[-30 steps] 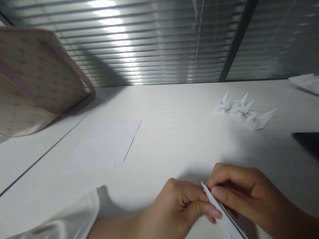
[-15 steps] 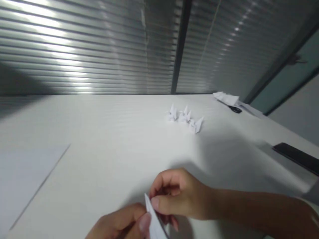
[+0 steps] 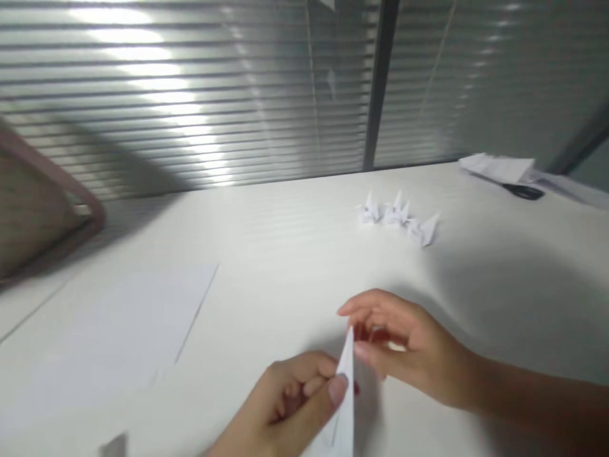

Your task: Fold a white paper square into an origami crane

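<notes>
A narrow, pointed piece of folded white paper (image 3: 346, 406) stands upright near the bottom of the head view. My left hand (image 3: 295, 400) pinches it between thumb and fingers, the thumb lying flat on the near face. Beside its upper tip is my right hand (image 3: 404, 346), with the index finger and thumb apart around the point and the other fingers loosely bent. The right thumb is at the paper's right edge; whether it touches I cannot tell. The lower end of the paper runs out of view.
Three small folded paper cranes (image 3: 397, 216) stand toward the back of the white table. Flat white sheets (image 3: 118, 336) lie at left, near a pinkish-framed object (image 3: 90, 197). At back right, papers (image 3: 499, 168) rest by a black item (image 3: 523, 191). Blinds (image 3: 190, 101) rise behind.
The camera view has turned left, bringing more sheets and the pinkish frame into sight. My right fingers have spread from the paper's tip; my left hand keeps its pinch.
</notes>
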A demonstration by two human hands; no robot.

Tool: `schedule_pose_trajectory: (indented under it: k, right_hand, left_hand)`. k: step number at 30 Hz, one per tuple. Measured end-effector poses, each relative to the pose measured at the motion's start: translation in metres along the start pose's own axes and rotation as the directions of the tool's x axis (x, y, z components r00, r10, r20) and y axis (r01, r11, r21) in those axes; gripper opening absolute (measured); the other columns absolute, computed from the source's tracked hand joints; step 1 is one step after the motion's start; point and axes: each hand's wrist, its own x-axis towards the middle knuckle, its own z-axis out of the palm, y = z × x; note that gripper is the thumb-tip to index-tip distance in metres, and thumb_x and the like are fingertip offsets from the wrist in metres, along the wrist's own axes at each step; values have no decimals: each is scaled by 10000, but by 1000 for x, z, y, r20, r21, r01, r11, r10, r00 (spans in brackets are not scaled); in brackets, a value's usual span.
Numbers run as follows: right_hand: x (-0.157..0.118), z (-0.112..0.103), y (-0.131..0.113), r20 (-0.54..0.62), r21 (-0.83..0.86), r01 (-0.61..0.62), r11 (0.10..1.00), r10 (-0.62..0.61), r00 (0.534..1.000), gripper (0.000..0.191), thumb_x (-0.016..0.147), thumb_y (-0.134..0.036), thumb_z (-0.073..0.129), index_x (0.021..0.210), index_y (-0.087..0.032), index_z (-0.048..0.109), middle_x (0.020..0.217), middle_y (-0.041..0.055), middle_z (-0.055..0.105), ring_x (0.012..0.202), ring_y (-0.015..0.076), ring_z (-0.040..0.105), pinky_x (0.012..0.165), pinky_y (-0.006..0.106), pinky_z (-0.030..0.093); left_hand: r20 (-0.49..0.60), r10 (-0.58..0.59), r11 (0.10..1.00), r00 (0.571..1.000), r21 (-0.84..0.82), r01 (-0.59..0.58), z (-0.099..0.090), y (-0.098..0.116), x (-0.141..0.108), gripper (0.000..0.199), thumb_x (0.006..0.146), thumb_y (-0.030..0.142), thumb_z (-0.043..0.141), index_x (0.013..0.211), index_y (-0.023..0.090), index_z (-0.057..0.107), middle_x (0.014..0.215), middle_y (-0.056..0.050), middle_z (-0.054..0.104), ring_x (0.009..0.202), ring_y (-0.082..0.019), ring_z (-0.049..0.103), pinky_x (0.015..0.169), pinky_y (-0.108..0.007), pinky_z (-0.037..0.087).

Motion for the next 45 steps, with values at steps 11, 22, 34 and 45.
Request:
schedule_pose_trajectory:
  k: [11,22,34,45]
  right_hand:
    - [-9,-17,5,195,-257,299,919,-253,948,104,808,-126,706,795,-227,682,791,-11,707,732,103,667,675,201,514]
    - [-11,-16,12,242,-399,331,855,-250,937,40,859,-192,661,823,-210,662,776,-3,679,699,92,646,656,171,499]
    - [-11,-16,12,226,-371,365,854,-298,927,90,812,-175,708,874,-232,677,782,-15,707,708,120,679,653,192,526]
    - [-12,-9,10,124,-290,74,954,-40,991,73,813,-286,711,782,-221,701,680,-18,668,574,87,607,544,175,485]
  left_hand:
    - [303,-74,994,950,100,45,-19,18,-5,337,921,441,515,842,128,613,596,63,345,510,-67,244,446,-208,181]
    - [344,6,993,939,110,-46,-16,16,-5,329,973,349,450,1130,130,638,821,-92,677,612,-114,507,552,-216,382]
    - [304,3,1000,953,-4,-1,-13,7,-5,345,964,388,480,1117,122,637,775,-56,618,598,-111,564,565,-224,486]
    - [243,18,982,970,-186,28,-8,0,-1,328,875,426,647,974,115,671,694,-31,621,552,-88,551,547,-201,478]
